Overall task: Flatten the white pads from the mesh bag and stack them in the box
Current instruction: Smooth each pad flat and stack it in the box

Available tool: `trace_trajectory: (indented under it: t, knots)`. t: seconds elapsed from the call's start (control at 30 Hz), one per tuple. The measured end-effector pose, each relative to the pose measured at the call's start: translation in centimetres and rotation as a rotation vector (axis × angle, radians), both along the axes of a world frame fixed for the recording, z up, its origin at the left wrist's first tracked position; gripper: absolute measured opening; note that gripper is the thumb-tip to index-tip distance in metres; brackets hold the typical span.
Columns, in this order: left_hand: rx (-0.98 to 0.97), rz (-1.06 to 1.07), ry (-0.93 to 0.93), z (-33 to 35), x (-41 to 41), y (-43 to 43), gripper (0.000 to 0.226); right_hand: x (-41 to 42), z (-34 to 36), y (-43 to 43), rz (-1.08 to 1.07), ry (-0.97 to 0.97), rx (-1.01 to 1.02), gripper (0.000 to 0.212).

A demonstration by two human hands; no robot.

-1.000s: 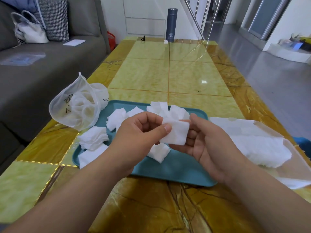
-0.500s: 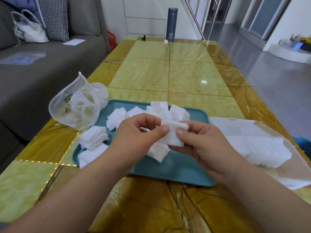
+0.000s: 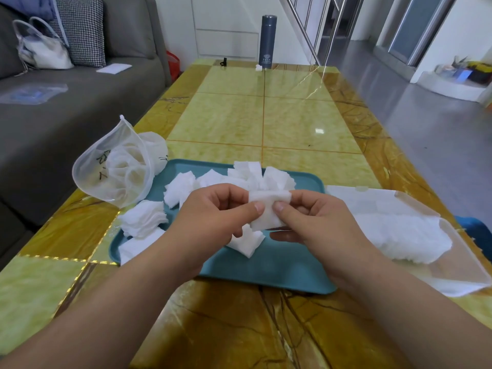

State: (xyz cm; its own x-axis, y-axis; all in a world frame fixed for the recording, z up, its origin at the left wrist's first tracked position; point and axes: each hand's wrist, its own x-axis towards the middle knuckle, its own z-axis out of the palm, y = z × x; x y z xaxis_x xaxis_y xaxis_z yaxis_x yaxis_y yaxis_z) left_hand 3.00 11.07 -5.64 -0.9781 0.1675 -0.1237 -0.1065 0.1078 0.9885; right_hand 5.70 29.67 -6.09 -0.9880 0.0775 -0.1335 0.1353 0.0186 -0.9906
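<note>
Now right hand [image 3: 316,222] around pad [image 3: 269,198]

Bright, even daylight, glare patch on the glossy table [image 3: 319,131], wide-angle bending at soft edges.

A glossy yellow-green marble table [image 3: 263,121] ran down the room. Left of the table stood a grey sofa [image 3: 53,115] bearing a houndstooth cushion [image 3: 82,30] and a white handbag [image 3: 44,51]. At the table's far end stood a dark flask [image 3: 268,41]; right of the table lay polished grey floor [image 3: 426,134].
</note>
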Motion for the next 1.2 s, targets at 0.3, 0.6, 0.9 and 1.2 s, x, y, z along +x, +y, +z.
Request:
trace_trajectory:
  t: [0.3, 0.6, 0.9, 1.2]
  knots:
    - [-0.745, 0.001, 0.275, -1.3, 0.0, -0.7, 0.01, 0.5, -0.3, 0.8, -0.094, -0.075, 0.073, 0.008]
    - [-0.905, 0.011, 0.199, -1.5, -0.8, -1.0, 0.057, -0.1, -2.6, 0.4, -0.095, -0.155, 0.074, 0.012]
    - [-0.819, -0.005, 0.154, -1.5, -0.8, -1.0, 0.011, -1.1, -3.1, -0.8, -0.082, -0.134, 0.081, 0.008]
    - [-0.421, 0.193, 0.231, 1.0, -0.5, -2.4, 0.014, -1.1, -2.8, -0.3, -0.104, -0.116, 0.051, 0.01]
